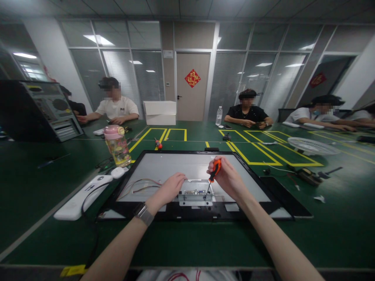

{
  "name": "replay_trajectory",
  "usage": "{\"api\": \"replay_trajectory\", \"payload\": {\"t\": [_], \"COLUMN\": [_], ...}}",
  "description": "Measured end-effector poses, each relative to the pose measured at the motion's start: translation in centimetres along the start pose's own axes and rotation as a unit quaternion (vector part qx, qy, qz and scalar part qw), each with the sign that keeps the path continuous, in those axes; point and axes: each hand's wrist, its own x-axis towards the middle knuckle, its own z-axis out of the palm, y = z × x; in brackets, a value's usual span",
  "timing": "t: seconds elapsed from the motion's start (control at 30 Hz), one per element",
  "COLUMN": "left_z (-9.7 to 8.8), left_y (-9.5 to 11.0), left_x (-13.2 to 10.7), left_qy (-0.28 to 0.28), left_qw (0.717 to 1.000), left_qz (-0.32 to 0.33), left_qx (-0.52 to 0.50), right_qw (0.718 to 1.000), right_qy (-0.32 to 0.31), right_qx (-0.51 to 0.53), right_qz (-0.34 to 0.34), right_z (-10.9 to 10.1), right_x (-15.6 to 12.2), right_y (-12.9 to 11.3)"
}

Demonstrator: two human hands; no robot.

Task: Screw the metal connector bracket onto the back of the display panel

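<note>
A monitor panel (164, 164) with a black frame lies flat, grey back up, on the green table before me. Near its front edge sits a metal bracket (195, 203) with a small mechanism in it. My left hand (168, 189) presses on the bracket's left side, fingers bent against it; the thumb is partly hidden. In my right hand (230, 177) is an orange and black screwdriver (215, 171), gripped by the handle. Its shaft slants down, and the tip meets the right part of the bracket. Thin loose wires (143, 187) lie on the panel left of my left hand.
Left of the panel are a white power bank (83, 197) with a black cable and a pink-lidded bottle (117, 146). A black flat slab (285, 197) lies at the right, beyond it a dark tool (307, 175). A computer case (54, 109) stands far left. Several people sit opposite.
</note>
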Motion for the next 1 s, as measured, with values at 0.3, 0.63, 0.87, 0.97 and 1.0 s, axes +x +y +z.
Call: {"api": "replay_trajectory", "payload": {"t": [0.3, 0.63, 0.87, 0.97, 1.0], "left_z": [-0.28, -0.22, -0.17, -0.2, -0.22], "left_y": [0.52, 0.5, 0.35, 0.4, 0.44], "left_x": [-0.12, -0.03, -0.12, -0.12, -0.12], "left_qy": [-0.004, -0.004, -0.006, -0.006, -0.005], "left_qw": [1.0, 1.0, 1.0, 1.0, 1.0], "left_qz": [-0.008, -0.002, -0.006, -0.008, -0.008], "left_qx": [0.004, -0.004, -0.008, -0.008, -0.007], "right_qw": [0.998, 1.0, 0.999, 1.0, 1.0], "right_qy": [0.032, 0.003, 0.005, -0.014, -0.016], "right_qx": [-0.049, -0.026, -0.033, -0.026, -0.025], "right_qz": [-0.025, -0.011, 0.001, 0.004, 0.001], "right_z": [-0.47, -0.06, -0.1, 0.02, 0.05], "right_x": [0.07, -0.1, -0.22, -0.23, -0.21], "right_y": [-0.03, -0.23, -0.2, -0.19, -0.19]}}
